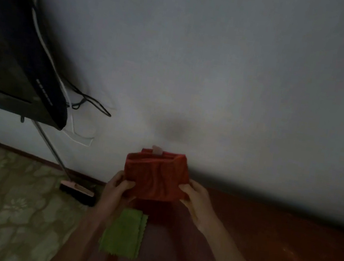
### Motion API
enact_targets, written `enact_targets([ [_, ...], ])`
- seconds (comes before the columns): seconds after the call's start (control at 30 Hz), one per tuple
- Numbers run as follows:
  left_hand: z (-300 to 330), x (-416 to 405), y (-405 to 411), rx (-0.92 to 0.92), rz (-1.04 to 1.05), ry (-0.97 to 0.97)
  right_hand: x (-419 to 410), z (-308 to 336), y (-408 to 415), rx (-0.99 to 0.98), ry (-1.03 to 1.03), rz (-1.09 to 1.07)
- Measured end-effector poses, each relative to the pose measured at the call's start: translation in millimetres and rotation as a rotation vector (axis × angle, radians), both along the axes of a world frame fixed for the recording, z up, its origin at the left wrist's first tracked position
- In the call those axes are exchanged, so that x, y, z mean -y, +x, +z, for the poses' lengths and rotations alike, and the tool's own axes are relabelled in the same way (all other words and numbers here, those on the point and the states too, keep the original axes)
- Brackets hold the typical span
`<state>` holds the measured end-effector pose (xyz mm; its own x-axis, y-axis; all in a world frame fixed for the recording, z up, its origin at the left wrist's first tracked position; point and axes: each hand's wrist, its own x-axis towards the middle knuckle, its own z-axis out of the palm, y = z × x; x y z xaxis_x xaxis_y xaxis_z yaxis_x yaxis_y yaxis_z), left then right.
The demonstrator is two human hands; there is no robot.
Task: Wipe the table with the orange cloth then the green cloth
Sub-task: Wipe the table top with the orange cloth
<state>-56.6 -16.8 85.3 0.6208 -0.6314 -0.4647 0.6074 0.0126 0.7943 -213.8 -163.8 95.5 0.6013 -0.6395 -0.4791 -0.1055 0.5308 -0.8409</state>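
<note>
I hold the orange cloth (156,173) up in the air in front of the wall, folded over on itself. My left hand (119,186) pinches its lower left corner and my right hand (193,193) grips its lower right edge. The green cloth (124,234) lies flat and folded on the dark red-brown table (283,249), below my left forearm near the table's left edge. The room is dim.
A broom (77,191) leans against the wall on the patterned floor (8,206) to the left of the table. A dark screen (19,65) with hanging cables (90,101) is mounted at upper left. A pale wall (241,85) rises behind the table.
</note>
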Motion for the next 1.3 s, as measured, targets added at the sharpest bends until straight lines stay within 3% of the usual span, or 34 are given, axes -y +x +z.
enact_targets([
  [0.07,23.8,-30.9,-33.7,-0.038,0.019,-0.122,-19.4,28.4,-37.4,0.108,-0.004,-0.010],
  [0.17,35.2,-85.2,-93.0,0.025,0.003,-0.122,-61.8,56.3,-101.1,0.186,0.096,0.056],
  [0.37,1.7,-177.7,-209.4,0.012,-0.014,-0.057,-154.4,39.4,-210.0,0.044,0.231,0.091],
  [0.5,-30.7,-223.3,-261.7,0.263,-0.079,0.284,-200.8,-0.1,-243.9,-0.117,0.280,0.058],
  [0.6,-45.9,-247.9,-293.1,0.615,-0.182,0.507,-218.9,-10.8,-251.0,-0.191,0.292,0.088],
  [0.67,-40.4,-258.8,-311.4,0.882,-0.331,0.475,-226.2,-7.5,-250.8,-0.216,0.304,0.138],
  [0.77,-32.7,-259.1,-341.3,1.038,-0.460,0.394,-238.3,-1.9,-248.4,-0.229,0.371,0.265],
  [0.9,-31.3,-259.0,-363.3,0.757,-0.079,0.422,-258.2,0.8,-250.9,-0.251,0.429,0.336],
  [1.03,-34.7,-279.4,-338.9,0.501,0.008,0.420,-254.1,-0.8,-264.2,-0.193,0.485,0.455],
  [1.17,-24.5,-295.7,-274.9,0.328,0.333,0.531,-235.4,-35.2,-302.5,-0.382,0.168,0.360],
  [1.3,-5.3,-310.6,-199.7,0.484,0.429,0.656,-221.3,-84.8,-361.5,-0.716,-0.148,0.160],
])
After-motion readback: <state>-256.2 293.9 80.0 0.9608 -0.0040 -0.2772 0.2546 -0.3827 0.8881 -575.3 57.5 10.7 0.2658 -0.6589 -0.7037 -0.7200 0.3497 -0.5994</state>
